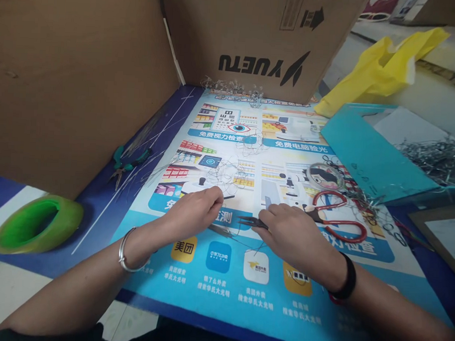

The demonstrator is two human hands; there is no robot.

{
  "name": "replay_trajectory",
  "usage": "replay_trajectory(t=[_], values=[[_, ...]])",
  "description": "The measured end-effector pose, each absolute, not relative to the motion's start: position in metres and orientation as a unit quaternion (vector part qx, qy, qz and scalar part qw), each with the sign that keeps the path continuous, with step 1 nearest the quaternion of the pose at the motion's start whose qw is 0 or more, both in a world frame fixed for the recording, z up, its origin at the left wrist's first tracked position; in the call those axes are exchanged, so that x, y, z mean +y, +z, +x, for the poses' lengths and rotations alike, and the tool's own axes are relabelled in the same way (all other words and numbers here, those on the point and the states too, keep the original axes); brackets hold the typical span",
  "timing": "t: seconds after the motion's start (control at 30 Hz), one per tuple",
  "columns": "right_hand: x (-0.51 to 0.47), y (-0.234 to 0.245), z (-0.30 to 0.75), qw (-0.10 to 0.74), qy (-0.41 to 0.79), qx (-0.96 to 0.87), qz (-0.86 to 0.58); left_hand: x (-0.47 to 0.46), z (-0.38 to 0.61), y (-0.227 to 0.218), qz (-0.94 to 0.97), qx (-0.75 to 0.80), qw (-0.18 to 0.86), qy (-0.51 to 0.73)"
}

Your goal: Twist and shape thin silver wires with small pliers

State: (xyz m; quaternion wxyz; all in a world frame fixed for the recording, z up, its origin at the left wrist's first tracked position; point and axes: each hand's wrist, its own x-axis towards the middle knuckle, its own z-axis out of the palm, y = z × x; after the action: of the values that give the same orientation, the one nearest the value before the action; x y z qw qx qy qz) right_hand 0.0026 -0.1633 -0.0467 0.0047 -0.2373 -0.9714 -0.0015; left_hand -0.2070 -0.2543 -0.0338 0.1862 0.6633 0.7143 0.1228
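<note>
My right hand [290, 231] is closed around needle-nose pliers [253, 222]. Their dark, narrow tips point left and their handles are hidden in my palm. My left hand [195, 212] is closed in a pinch a short way left of the tips; anything it pinches is hidden. Thin cut wires [223, 231] lie on the printed poster between and below the hands. Just beyond my left hand are loose coils of fine wire [227, 173]. Red-handled scissors [345, 231] lie right beside my right hand, their blades out of sight.
Cardboard panels [256, 36] wall the back and left. Teal-handled pliers [130, 158] and a roll of clear tape [38, 225] lie left. A blue box [379, 152] of tangled wire pieces, a round clear dish [325, 177] and a yellow bag [375, 71] are right.
</note>
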Motion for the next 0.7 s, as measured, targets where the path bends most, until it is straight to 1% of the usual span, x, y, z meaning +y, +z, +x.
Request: replay_trajectory(t=[0.07,0.17,0.3,0.37,0.43,0.7], values=[[-0.160,-0.045,0.002,0.025,0.048,-0.964,-0.259,-0.255,-0.207,-0.036,0.660,0.710,0.186,0.162],[-0.157,-0.041,-0.001,0.062,0.192,-0.937,-0.286,-0.256,-0.207,-0.038,0.652,0.687,0.213,0.240],[-0.160,-0.036,-0.009,0.110,0.397,-0.866,-0.284,-0.257,-0.205,-0.034,0.616,0.633,0.329,0.334],[-0.162,-0.036,-0.015,0.128,0.449,-0.841,-0.274,-0.258,-0.203,-0.031,0.594,0.605,0.383,0.366],[-0.163,-0.037,-0.020,0.131,0.486,-0.820,-0.271,-0.258,-0.200,-0.031,0.577,0.585,0.413,0.392],[-0.166,-0.052,-0.025,0.130,0.636,-0.714,-0.263,-0.254,-0.195,-0.044,0.524,0.546,0.422,0.499]])
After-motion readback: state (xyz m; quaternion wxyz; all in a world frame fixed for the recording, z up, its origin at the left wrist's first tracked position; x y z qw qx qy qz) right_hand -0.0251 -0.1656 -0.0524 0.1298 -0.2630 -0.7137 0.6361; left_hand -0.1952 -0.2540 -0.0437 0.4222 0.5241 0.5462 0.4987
